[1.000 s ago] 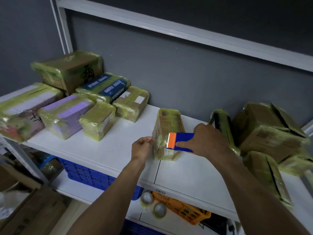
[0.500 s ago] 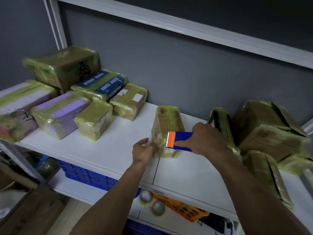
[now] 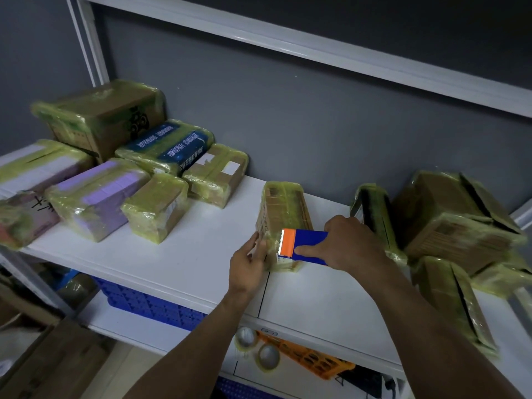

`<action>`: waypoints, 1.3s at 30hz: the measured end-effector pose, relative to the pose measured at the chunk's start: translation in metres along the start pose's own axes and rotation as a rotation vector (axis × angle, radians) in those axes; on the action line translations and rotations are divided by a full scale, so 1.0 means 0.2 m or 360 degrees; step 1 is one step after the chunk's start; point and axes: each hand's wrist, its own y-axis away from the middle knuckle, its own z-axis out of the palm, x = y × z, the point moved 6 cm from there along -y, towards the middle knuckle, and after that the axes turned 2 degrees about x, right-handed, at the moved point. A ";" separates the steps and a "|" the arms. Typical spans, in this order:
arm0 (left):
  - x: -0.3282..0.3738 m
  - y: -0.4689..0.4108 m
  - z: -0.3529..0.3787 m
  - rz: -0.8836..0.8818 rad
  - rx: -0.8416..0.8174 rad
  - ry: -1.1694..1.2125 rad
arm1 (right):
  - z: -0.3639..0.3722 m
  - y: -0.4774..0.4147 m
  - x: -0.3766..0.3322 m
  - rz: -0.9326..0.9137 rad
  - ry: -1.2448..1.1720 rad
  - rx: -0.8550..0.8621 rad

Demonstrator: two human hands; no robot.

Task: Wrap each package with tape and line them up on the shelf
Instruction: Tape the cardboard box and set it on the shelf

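A small cardboard package (image 3: 283, 208) wrapped in yellowish tape stands on edge in the middle of the white shelf (image 3: 184, 263). My right hand (image 3: 349, 244) grips a blue and orange tape dispenser (image 3: 302, 243) and presses it against the package's near end. My left hand (image 3: 249, 259) rests with fingers apart against the package's left near corner. Several taped packages lie in rows at the left, among them a purple one (image 3: 98, 197) and a blue-labelled one (image 3: 169, 145).
More taped boxes (image 3: 454, 220) are piled loosely at the right of the shelf. Below the shelf sit a blue crate (image 3: 152, 305), an orange basket (image 3: 311, 358) and two tape rolls (image 3: 256, 347). A grey wall backs the shelf. Cardboard boxes stand at the lower left.
The view has shifted slightly. My left hand has slid up against the package's left corner, and the dispenser stays pressed on the near end.
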 end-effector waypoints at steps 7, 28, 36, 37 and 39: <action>0.01 0.04 0.05 0.0267 -0.0223 0.0139 | 0.00 -0.01 0.01 -0.0002 -0.0041 0.0023; 0.22 -0.23 -0.01 0.0930 -0.0758 -0.1034 | 0.06 -0.01 0.09 -0.0054 -0.0227 -0.0048; 0.25 -0.22 0.00 0.1075 -0.0679 -0.1132 | 0.01 0.01 0.14 -0.0096 -0.0295 -0.0052; 0.24 -0.22 -0.02 0.1082 -0.0647 -0.1125 | 0.01 0.02 0.16 -0.0084 -0.0307 -0.0047; 0.24 -0.22 -0.03 0.1089 -0.0581 -0.1111 | 0.00 0.03 0.21 -0.0047 -0.0324 0.0008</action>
